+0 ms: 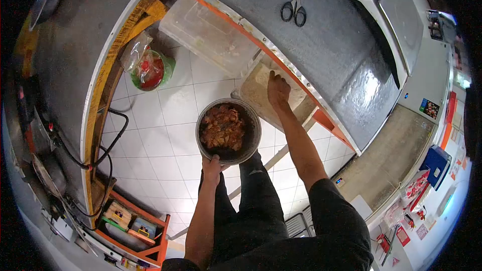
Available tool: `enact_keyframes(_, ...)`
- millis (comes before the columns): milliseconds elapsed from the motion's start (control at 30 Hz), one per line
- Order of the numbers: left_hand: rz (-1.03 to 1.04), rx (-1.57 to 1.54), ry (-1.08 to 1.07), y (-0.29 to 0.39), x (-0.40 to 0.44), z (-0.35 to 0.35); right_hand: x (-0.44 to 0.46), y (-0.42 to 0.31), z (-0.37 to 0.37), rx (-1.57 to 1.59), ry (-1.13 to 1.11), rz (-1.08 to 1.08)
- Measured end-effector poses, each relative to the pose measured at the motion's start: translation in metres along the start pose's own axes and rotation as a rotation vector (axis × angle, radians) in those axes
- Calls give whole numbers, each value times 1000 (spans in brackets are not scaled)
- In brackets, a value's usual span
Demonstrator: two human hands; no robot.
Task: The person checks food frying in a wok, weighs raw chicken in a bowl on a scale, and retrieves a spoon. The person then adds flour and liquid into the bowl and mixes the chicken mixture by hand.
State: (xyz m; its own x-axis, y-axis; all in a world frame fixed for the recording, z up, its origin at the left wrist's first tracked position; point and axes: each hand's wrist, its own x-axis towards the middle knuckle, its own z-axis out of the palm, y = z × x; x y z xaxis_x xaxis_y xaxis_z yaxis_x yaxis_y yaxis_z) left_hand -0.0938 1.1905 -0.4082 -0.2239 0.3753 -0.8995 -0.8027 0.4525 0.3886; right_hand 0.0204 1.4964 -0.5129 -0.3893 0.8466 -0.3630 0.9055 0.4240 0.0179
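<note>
Right hand (278, 90): reaches over pale powder (255, 88), fingers partly curled; I cannot tell whether they touch or hold any.
Left hand (213, 167): closed on the near side of the bowl (257, 131), thumb at the rim, the other fingers mostly hidden beneath.
Step at the bin (307, 109): judged from the pose, a reach to the powder, with the bowl held ready nearby.
Next at the powder: taking some would call for the right fingers to gather and close while the left hand keeps the bowl level; one hand carries all its weight, so a tip seems the main risk.
Bowl place: held above the white floor (173, 105), in front of the legs, its far rim overlapping the bin's corner in this view; whether they touch is unclear.
Bowl look: round, greyish, roughly upright, mouth up, the inside dark.
Meat (221, 128): what looks like meat sits in the bowl, reddish brown, moist and lumpy, heaped toward the left, with dark bottom bare at the right; no pale coating shows.
Powder look: cream, uneven, partly shaded by the counter (321, 40).
Tub (201, 30): clear plastic, just beside the bin.
</note>
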Motion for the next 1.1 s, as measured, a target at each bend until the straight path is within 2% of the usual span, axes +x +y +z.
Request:
enact_keyframes(67,11,-6,72,6,-10,9,-7,5,27,-152,85,-232)
enact_keyframes(100,26,-12,143,10,-12,14,-12,8,23,-156,92,-236)
enact_keyframes(167,27,17,164,8,-10,11,-26,18,12,-111,25,-437)
enact_keyframes(200,26,54,187,8,-9,9,-23,21,7,-114,26,-441)
enact_keyframes(233,30,49,188,8,-8,6,-18,23,3,-80,41,-302)
enact_keyframes(267,104,30,124,8,-8,3,-12,25,0,-43,56,-165)
enact_keyframes(300,175,14,62,8,-8,1,0,30,9,-41,56,-171)
enact_keyframes(367,155,27,98,13,-7,4,28,41,39,306,451,-55)
enact_keyframes(500,129,66,105,5,2,-9,24,22,38,74,329,-115)
enact_keyframes(567,112,50,105,7,5,-8,-7,15,18,-91,-70,-277)
enact_keyframes(633,99,30,106,5,12,-9,-34,18,10,-34,-2,-313)
enact_keyframes(700,178,50,82,-5,20,-13,-35,23,8,27,57,-359)
enact_keyframes(767,106,82,97,7,20,-7,-36,42,14,131,61,-84)
enact_keyframes(800,35,118,109,10,19,-4,-39,51,17,128,55,-84)
enact_keyframes(867,65,107,70,10,20,-3,-43,66,23,134,-74,186)
enact_keyframes(900,100,98,30,10,21,-2,-47,67,30,131,-73,188)
enact_keyframes(967,120,69,2,6,26,-1,-51,68,52,262,-190,59)
enact_keyframes(1033,139,42,-15,1,32,0,-47,61,65,295,-147,53)
enact_keyframes(1100,161,175,93,-3,37,1,-44,50,68,334,-113,51)
